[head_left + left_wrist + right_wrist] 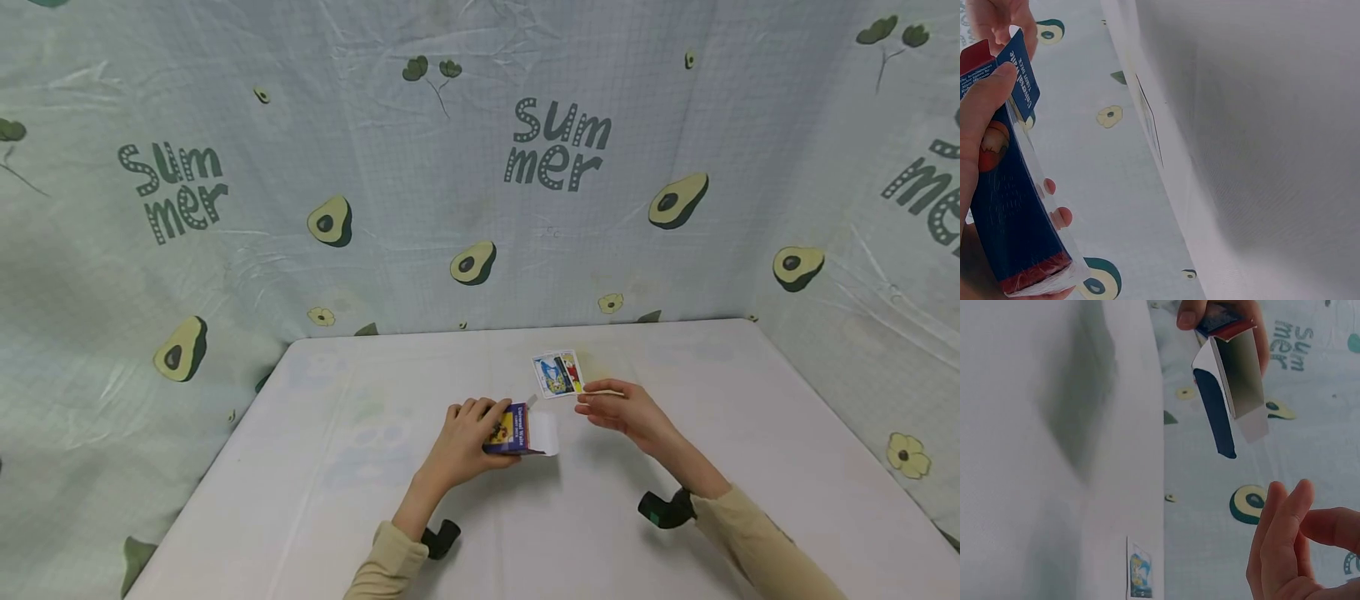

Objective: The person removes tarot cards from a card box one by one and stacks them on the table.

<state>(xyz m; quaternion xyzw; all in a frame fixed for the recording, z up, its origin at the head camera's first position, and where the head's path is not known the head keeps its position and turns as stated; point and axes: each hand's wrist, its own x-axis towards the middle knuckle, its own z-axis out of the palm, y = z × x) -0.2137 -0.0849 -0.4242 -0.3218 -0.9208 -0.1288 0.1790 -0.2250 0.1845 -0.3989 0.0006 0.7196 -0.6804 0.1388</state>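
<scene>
My left hand (465,446) grips a purple-blue tarot card box (510,429) above the table, its thumb and fingers on opposite sides. The box's end flap hangs open toward the right hand. In the right wrist view the open mouth of the box (1244,375) shows pale inner walls. To the right of the box my right hand (618,411) hovers with fingers extended and holds nothing that shows. Just beyond its fingertips, picture cards (558,374) lie face up on the table; whether they are stacked or side by side I cannot tell.
A white cover lies over the table (360,517). Behind it and at both sides hangs a pale curtain (405,167) printed with avocados and lettering. Dark wrist cameras (666,510) sit below both hands, close to the tabletop.
</scene>
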